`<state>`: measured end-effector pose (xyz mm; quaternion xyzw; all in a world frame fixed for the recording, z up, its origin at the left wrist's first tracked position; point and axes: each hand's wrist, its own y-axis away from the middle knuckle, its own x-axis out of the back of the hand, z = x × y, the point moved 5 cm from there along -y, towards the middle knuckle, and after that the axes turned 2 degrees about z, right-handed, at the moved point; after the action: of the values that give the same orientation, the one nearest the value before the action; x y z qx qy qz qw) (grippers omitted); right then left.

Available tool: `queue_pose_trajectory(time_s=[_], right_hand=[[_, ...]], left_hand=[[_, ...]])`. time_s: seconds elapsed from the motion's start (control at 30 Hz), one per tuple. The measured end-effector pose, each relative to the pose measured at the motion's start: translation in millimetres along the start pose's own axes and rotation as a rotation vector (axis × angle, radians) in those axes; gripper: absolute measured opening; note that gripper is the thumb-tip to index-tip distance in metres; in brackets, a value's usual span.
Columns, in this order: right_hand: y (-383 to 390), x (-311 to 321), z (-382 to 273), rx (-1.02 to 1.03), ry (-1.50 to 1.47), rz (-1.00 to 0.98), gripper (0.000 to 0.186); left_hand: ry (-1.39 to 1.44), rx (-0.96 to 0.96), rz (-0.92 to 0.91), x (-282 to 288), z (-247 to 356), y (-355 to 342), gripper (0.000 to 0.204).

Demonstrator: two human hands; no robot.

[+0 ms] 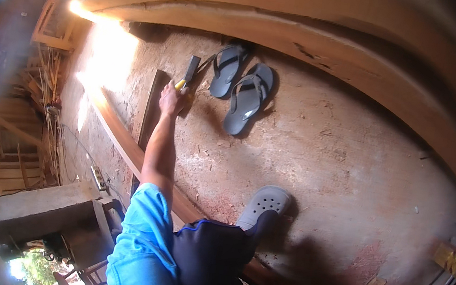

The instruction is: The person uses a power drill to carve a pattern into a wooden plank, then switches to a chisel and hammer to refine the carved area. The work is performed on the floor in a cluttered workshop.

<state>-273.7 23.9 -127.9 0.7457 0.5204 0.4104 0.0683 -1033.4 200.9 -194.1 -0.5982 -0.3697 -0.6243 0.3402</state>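
Floor (348,159): dusty, beneath left hand (172,101). Big timber (227,24): beyond hand, apart from it. Long board (118,132): nearer than hand, passing below forearm (161,150). Dark strip (154,97): just left of hand. Two slippers (252,93): right of hand, near. Left hand: narrow, closed round yellow-handled tool (191,70); grey end points away from hand. Right hand: out of view, state cannot be told. Progress, judged: grip on tool done; contact with timber or board not yet made; whether tool is clear of floor, unclear.
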Motion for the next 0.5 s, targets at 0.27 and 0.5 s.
queue_pose_trajectory(time_s=[0.27,0.5], right_hand=[[-14.1,7.1,9.0,-0.098,0.022,-0.111,0.05],[-19.7,10.8,19.9,-0.199,0.016,-0.113,0.047]], left_hand=[[-0.09,-0.098,-0.147,-67.1,-13.6,-57.8,0.046],[-0.226,0.042,-0.12,-57.1,0.1,-23.6,0.057]])
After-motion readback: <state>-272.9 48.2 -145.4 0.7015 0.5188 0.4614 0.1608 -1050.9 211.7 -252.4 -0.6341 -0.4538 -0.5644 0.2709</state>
